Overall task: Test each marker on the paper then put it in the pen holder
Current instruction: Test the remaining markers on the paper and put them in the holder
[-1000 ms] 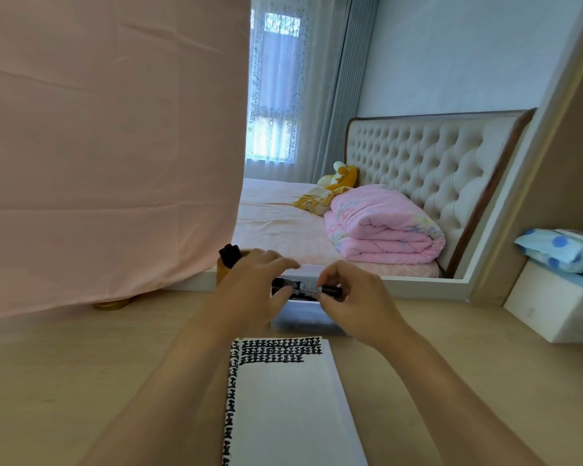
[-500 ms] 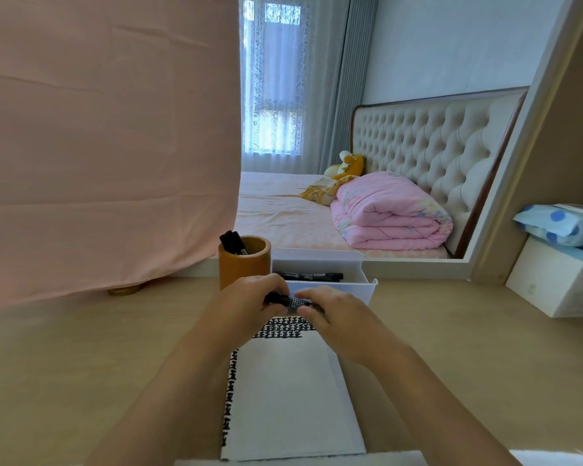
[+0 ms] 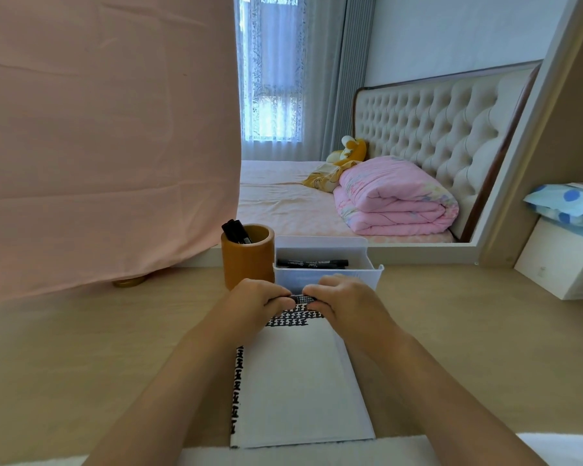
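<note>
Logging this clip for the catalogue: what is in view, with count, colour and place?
desk: one, light wood
paper: one, white with black marks, on desk
held marker: one, black, above paper's far end
pen holder: one, brown, behind paper
holder markers: at least two, black, standing inside
tray: one, white, right of pen holder
tray marker: at least one, black, lying inside
cloth: one, pink, left
quilt: one, pink, folded on bed
left hand: gripping held marker's left end
right hand: gripping held marker's right end
</note>
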`<state>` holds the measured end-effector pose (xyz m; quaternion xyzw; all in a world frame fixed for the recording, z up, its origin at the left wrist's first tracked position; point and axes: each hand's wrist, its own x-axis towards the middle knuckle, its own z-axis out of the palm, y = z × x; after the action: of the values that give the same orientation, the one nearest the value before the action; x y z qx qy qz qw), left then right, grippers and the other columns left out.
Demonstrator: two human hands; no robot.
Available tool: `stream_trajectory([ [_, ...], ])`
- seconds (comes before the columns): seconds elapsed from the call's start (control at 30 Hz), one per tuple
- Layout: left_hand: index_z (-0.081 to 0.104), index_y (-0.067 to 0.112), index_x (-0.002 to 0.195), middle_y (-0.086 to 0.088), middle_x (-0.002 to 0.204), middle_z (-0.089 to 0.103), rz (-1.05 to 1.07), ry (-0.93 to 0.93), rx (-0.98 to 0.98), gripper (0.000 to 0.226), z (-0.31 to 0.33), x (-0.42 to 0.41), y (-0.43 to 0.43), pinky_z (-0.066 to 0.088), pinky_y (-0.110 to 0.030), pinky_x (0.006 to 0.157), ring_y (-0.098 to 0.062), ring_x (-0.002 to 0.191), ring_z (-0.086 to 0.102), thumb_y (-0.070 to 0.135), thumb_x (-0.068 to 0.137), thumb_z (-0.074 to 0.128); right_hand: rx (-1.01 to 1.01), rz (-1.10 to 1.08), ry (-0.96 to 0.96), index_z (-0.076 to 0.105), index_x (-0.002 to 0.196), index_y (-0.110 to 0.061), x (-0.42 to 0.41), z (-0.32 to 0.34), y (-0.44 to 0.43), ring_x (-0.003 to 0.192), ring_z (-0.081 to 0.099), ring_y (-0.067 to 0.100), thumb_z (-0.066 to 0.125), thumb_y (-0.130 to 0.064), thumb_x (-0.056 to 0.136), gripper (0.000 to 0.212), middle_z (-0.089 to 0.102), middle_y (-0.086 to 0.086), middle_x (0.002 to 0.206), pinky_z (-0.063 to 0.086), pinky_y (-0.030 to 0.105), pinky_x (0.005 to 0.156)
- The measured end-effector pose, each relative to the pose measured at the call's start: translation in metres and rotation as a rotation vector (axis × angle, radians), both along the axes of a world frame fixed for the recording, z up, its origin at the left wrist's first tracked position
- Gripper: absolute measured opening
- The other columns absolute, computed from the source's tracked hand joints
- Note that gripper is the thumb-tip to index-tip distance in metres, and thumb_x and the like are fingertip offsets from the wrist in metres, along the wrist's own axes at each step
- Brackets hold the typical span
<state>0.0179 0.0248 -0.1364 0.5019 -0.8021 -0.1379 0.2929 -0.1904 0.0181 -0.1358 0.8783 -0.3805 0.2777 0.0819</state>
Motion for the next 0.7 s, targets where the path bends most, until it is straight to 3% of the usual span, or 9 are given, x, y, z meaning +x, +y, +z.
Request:
stream_trajectory([
  [0.1,0.075,0.026,0.107,0.010,0.087,0.070,-0.017,0.041,0.008,0.019,0.004,0.002,0.001,0.046,-0.019,0.066,-0.004,0.078,0.060,0.032,0.093,0.064,-0.028,0.004,-0.018,0.071,0.097,-0.021,0.000,0.004,0.003,0.066,0.056,0.010,0.057,-0.031,0.096,0.018,0.063,-0.007,0.076,0.036,0.019,0.062],
  [0.2,0.075,0.023,0.108,0.007,0.088,0.069,-0.092,-0.065,-0.152,0.020,0.007,0.008,-0.001,0.047,-0.017,0.069,-0.005,0.079,0.060,0.028,0.091,0.067,0.234,-0.022,-0.076,0.065,0.088,-0.032,0.003,0.007,0.007,0.067,0.054,0.006,0.051,-0.036,0.101,0.020,0.059,-0.013,0.072,0.034,0.016,0.059],
  [0.3,0.075,0.023,0.109,0.005,0.090,0.069,-0.092,-0.100,-0.220,0.021,0.006,0.010,-0.001,0.051,-0.026,0.071,-0.006,0.080,0.061,0.028,0.090,0.068,0.416,-0.015,-0.160,0.055,0.074,-0.044,0.003,0.008,0.009,0.068,0.055,0.005,0.049,-0.037,0.101,0.029,0.057,-0.014,0.068,0.036,0.019,0.060],
  [0.4,0.074,0.024,0.108,0.008,0.090,0.069,-0.067,-0.035,-0.126,0.019,0.008,0.008,0.003,0.050,-0.024,0.071,-0.006,0.080,0.061,0.029,0.093,0.064,0.253,-0.013,-0.097,0.068,0.092,-0.034,0.000,0.006,0.005,0.070,0.055,0.006,0.052,-0.036,0.100,0.017,0.059,-0.014,0.075,0.041,0.019,0.060],
  [0.53,0.073,0.027,0.089,0.005,0.075,0.066,-0.012,0.068,0.151,0.023,0.011,0.011,0.003,0.044,-0.025,0.063,-0.009,0.071,0.058,0.037,0.099,0.055,0.107,0.010,-0.072,0.072,0.106,-0.026,-0.001,0.005,0.002,0.069,0.050,0.001,0.060,-0.031,0.097,0.016,0.054,-0.018,0.079,0.035,0.009,0.062],
  [0.6,0.071,0.030,0.088,0.009,0.077,0.066,0.034,0.046,0.157,0.023,0.013,0.021,0.002,0.041,-0.022,0.064,-0.005,0.072,0.058,0.037,0.099,0.053,0.132,0.002,-0.110,0.073,0.109,-0.024,-0.004,0.006,0.002,0.072,0.051,0.001,0.062,-0.029,0.096,0.017,0.057,-0.017,0.082,0.041,0.015,0.066],
  [0.7,0.069,0.034,0.104,0.017,0.098,0.064,0.140,-0.010,0.044,0.014,0.011,0.043,-0.001,0.042,-0.019,0.073,-0.001,0.088,0.057,0.029,0.098,0.057,0.313,-0.043,-0.205,0.073,0.106,-0.023,-0.011,0.007,0.002,0.076,0.055,0.003,0.059,-0.029,0.098,0.017,0.057,-0.018,0.083,0.044,0.021,0.071],
])
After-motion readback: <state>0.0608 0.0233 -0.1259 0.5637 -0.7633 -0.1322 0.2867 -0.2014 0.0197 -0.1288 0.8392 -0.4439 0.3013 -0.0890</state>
